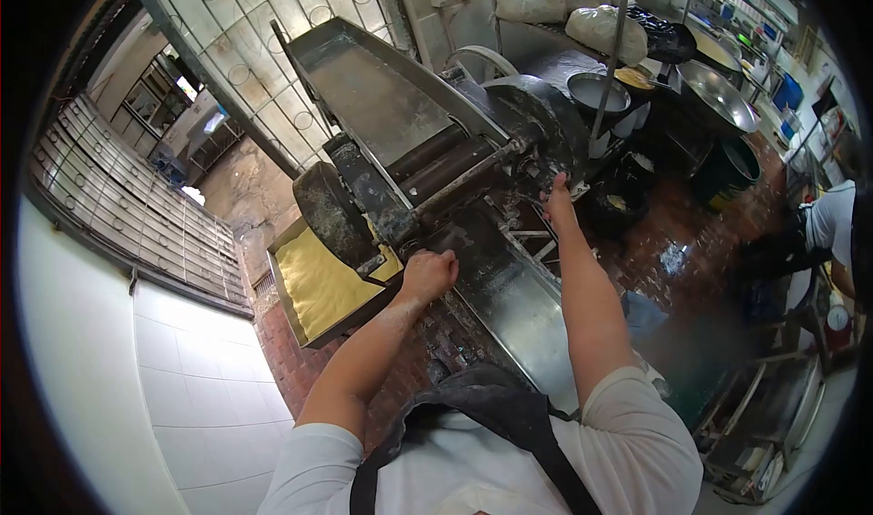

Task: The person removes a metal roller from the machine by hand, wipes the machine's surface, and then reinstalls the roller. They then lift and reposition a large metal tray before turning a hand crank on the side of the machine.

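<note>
The left hand (430, 275) is curled at the near left corner of the roller machine (444, 162), the right hand (556, 200) partly curled at its right end; whether anything is held in either grip cannot be told. Yellow dough (316, 274) is contained in a tray (350, 323) beside the machine.

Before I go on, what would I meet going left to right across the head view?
Slatted gate → yellow dough-like sheet → left hand → right hand → green bucket → co-worker's white shirt.
</note>
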### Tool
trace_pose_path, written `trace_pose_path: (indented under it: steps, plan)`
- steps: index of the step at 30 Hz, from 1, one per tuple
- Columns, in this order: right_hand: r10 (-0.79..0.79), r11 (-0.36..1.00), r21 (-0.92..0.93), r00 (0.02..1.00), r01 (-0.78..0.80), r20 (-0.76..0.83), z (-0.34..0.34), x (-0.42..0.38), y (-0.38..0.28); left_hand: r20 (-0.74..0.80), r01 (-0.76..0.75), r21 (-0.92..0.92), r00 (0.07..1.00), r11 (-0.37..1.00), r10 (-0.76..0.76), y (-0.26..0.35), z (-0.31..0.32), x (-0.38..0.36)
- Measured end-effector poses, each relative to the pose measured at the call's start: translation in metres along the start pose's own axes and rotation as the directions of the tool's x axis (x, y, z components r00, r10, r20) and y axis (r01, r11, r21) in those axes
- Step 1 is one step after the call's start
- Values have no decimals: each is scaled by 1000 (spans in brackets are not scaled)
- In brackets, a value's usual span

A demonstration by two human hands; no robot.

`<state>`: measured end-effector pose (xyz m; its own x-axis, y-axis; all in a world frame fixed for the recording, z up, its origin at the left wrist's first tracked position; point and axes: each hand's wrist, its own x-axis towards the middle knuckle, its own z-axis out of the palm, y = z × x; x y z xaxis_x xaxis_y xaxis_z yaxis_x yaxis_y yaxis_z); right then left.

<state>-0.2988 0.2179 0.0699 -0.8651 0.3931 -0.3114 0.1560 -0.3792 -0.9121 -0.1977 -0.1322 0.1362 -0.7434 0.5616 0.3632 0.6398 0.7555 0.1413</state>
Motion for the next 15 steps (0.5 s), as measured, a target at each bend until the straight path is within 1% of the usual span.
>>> trace_pose_path:
  steps: [2, 5, 10, 12, 14, 15]
  plan:
    - [-5, 1000, -6, 1000, 5, 27, 0, 3, -1, -3, 1, -1, 1000, 1000, -1, 1, -1, 1]
    - [-10, 1000, -15, 1000, 10, -19, 4, -6, -7, 0, 4, 0, 1000, 1000, -4, 2, -2, 1]
    - [-9, 1000, -19, 1000, 9, -23, 4, -2, -3, -1, -3, 1, 1000, 1000, 3, 2, -3, 0]
    - [-10, 1000, -14, 1000, 9, -28, 2, 1, -7, 21, 8, 5, 1000, 1000, -8, 3, -4, 1]
    - [29, 995, -96, 1000, -28, 9, 0, 2, -5, 10, 5, 5, 1000, 1000, -5, 4, -4, 1]
    - [30, 995, -95, 1000, -29, 9, 1, 1, -5, -3, 10, 6, 1000, 1000, -10, 4, -4, 1]
